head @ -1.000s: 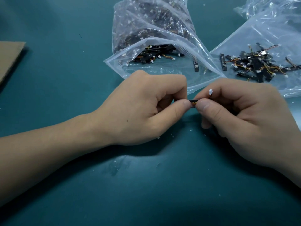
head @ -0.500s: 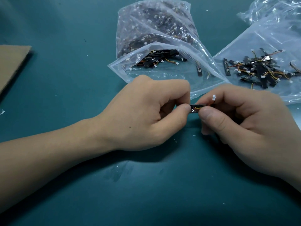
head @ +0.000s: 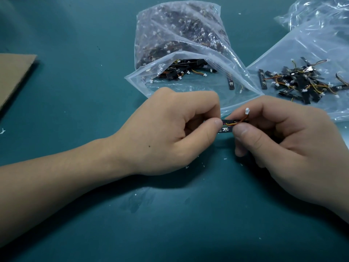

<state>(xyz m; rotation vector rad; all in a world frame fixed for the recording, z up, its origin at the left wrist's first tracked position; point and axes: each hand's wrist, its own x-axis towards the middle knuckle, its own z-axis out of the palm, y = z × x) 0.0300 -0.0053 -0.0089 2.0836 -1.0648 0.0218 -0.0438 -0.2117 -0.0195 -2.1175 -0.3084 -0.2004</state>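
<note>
Open bag (head: pixel 175 44) near tabletop's far edge: full of strips. Both hands, left (head: pixel 170 133) and right (head: pixel 289 148), pinch black strip (head: pixel 226 126), orange wire, white plug.

Single head-worn wide-angle view, facing forward and down, close above teal tabletop (head: pixel 188 227), left hand (head: pixel 166 133) and right hand (head: pixel 292 148) centre-frame.

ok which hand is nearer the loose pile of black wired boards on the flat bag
Right. The right hand is just in front of the pile; the left hand is farther off to its left, before the open bag.
</note>
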